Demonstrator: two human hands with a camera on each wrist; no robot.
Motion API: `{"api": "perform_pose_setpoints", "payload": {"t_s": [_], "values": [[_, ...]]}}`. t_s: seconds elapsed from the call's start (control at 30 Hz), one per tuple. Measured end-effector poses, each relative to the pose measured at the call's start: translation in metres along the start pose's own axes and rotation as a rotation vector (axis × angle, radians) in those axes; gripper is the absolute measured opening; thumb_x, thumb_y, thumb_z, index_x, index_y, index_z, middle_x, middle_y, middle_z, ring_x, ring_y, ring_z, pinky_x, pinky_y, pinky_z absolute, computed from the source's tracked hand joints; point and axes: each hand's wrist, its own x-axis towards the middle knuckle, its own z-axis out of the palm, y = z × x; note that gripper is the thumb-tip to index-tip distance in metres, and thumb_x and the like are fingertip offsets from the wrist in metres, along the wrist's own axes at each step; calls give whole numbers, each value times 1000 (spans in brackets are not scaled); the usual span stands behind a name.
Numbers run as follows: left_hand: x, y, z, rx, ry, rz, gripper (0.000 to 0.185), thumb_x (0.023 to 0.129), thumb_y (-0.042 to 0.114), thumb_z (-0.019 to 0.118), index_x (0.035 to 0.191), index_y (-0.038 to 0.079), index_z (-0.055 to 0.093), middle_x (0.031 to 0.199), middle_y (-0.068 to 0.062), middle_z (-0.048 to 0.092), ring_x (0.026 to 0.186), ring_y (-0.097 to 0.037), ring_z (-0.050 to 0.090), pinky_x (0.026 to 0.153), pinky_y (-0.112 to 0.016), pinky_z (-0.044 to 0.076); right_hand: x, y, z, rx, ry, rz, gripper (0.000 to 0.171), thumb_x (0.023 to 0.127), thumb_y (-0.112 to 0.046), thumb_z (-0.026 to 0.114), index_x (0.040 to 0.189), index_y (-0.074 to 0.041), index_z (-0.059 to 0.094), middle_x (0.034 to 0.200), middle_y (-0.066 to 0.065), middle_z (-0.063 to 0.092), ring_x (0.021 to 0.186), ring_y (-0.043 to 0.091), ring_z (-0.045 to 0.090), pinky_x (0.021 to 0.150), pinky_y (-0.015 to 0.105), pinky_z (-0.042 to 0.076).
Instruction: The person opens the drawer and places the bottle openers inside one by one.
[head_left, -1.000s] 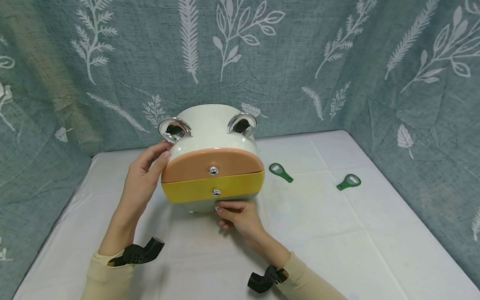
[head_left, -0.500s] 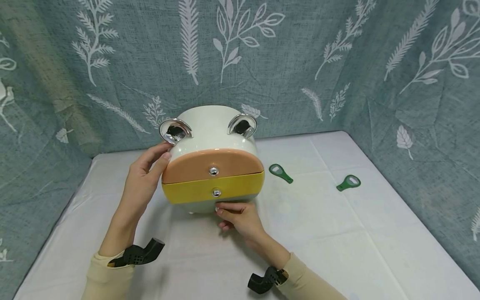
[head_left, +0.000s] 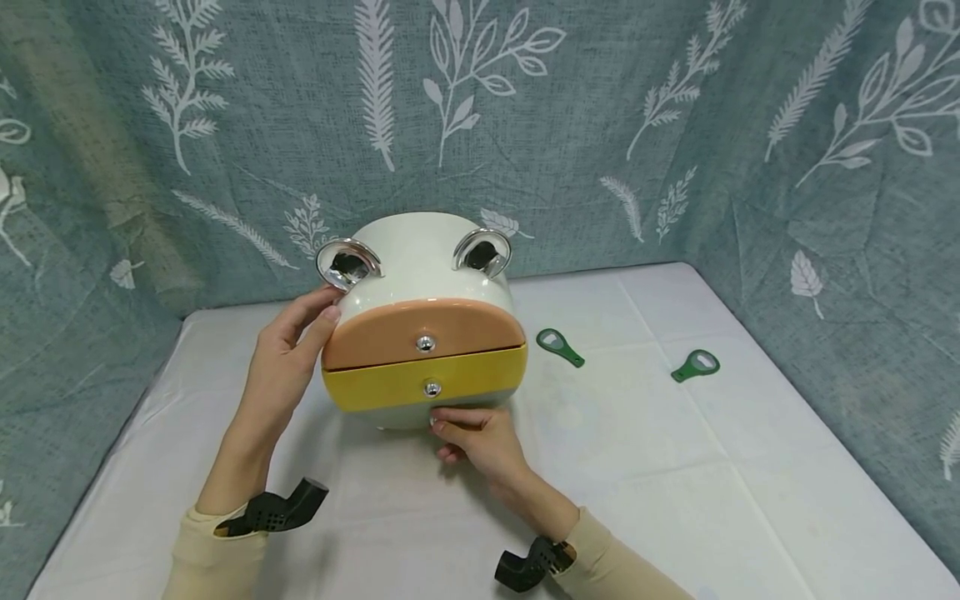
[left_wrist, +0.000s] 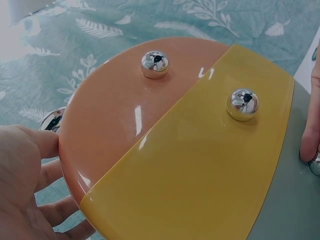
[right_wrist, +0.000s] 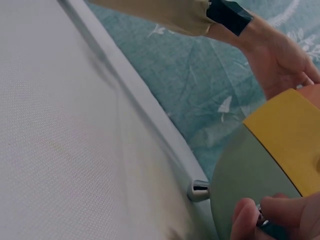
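Note:
An animal-shaped white drawer box (head_left: 420, 258) with two chrome ears stands at the middle of the table. Its front has an orange drawer (head_left: 420, 329) on top, a yellow drawer (head_left: 427, 383) below it and a grey drawer (right_wrist: 245, 175) at the bottom. My left hand (head_left: 288, 350) rests with fairly straight fingers against the box's left side, beside the orange drawer (left_wrist: 125, 115). My right hand (head_left: 472, 433) is under the yellow drawer (left_wrist: 200, 175) and pinches the grey drawer's small chrome knob (right_wrist: 262, 222), which the fingers mostly hide. All three drawers look closed.
Two green bottle openers (head_left: 560, 347) (head_left: 696, 365) lie on the white tablecloth (head_left: 675, 483) to the right of the box. A leaf-patterned teal curtain (head_left: 525, 125) closes off the back and both sides. A chrome foot (right_wrist: 199, 190) props the box.

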Motion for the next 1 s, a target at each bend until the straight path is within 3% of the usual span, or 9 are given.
{"api": "perform_pose_setpoints", "payload": {"t_s": [0.73,1.0], "values": [[1,2,1,15,3,0,45,104,31,52,143,8,52,143,-11,48,140,-24,31,112,-60,17,-14,-5,0,22,-15,46,23,87,-2,73,108,9,72,97,22,71,59,11,65,56,21,53],[1,2,3,26,-2,-12,46,104,32,52,144,9,51,145,-11,47,141,-25,30,112,-61,16,-24,-3,-3,15,-79,64,23,87,-1,73,107,11,72,95,24,70,60,12,64,58,24,55]]}}
